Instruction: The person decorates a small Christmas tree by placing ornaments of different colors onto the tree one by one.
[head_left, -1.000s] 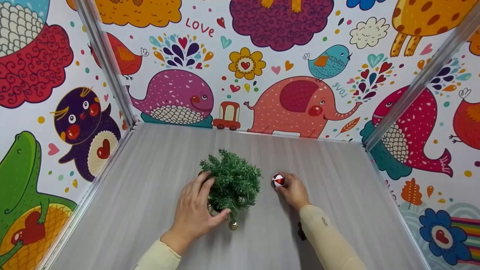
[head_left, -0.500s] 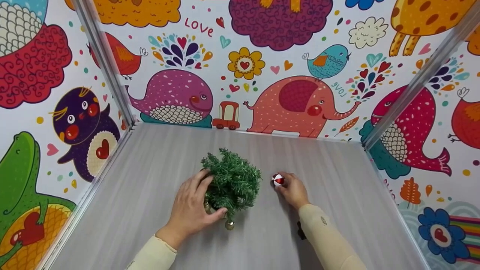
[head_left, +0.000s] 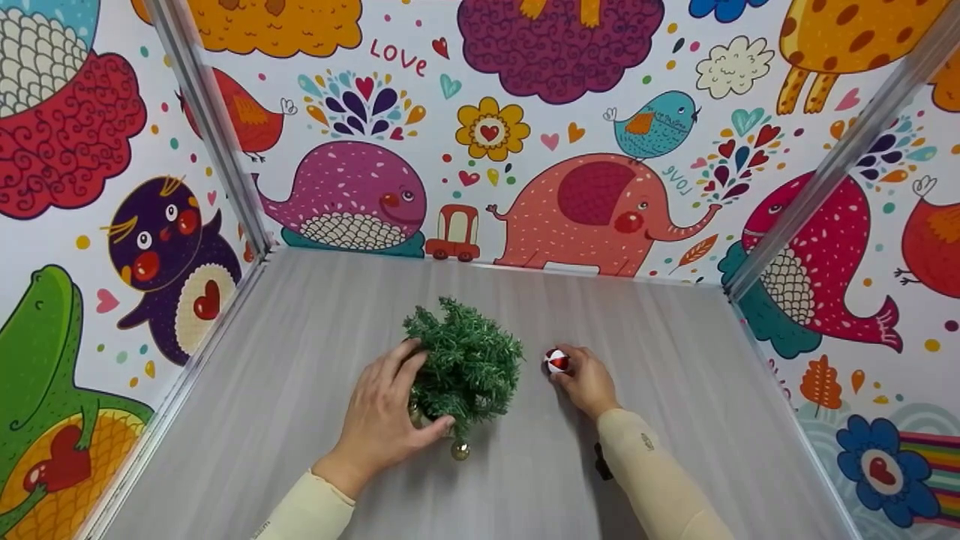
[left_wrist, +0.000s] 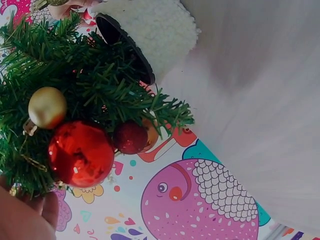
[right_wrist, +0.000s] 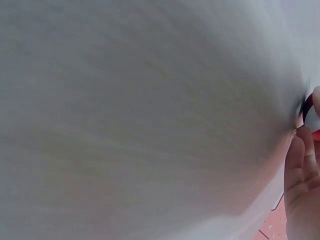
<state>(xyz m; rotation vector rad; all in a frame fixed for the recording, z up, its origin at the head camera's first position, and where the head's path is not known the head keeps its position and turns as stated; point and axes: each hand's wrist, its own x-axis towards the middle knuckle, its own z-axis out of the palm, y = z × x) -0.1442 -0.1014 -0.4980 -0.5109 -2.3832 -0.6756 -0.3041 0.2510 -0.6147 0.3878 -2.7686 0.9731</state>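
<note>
My left hand (head_left: 386, 416) grips the near left side of a small artificial Christmas tree (head_left: 469, 360), thumb in front and fingers around its branches. A gold bauble (head_left: 460, 450) hangs from the tree's near side. In the left wrist view, a large red bauble (left_wrist: 81, 154), a small gold bauble (left_wrist: 47, 108) and a dark red bauble (left_wrist: 131, 136) hang among the branches; the tree's base (left_wrist: 160, 37) is white and fuzzy. Right of the tree, my right hand (head_left: 589, 381) pinches a red-and-white bauble (head_left: 556, 360) between thumb and fingers, just above the table.
The grey wood-grain table (head_left: 300, 330) is bounded by walls printed with cartoon animals, such as an elephant (head_left: 592, 210). Metal posts (head_left: 217, 135) stand at the back corners. A small black object (head_left: 602, 463) shows beside the right forearm, partly hidden.
From the first frame to the second, the left hand and the near gold bauble shift slightly left, and the tree turns or tilts a little. The right hand and its bauble stay in place.
</note>
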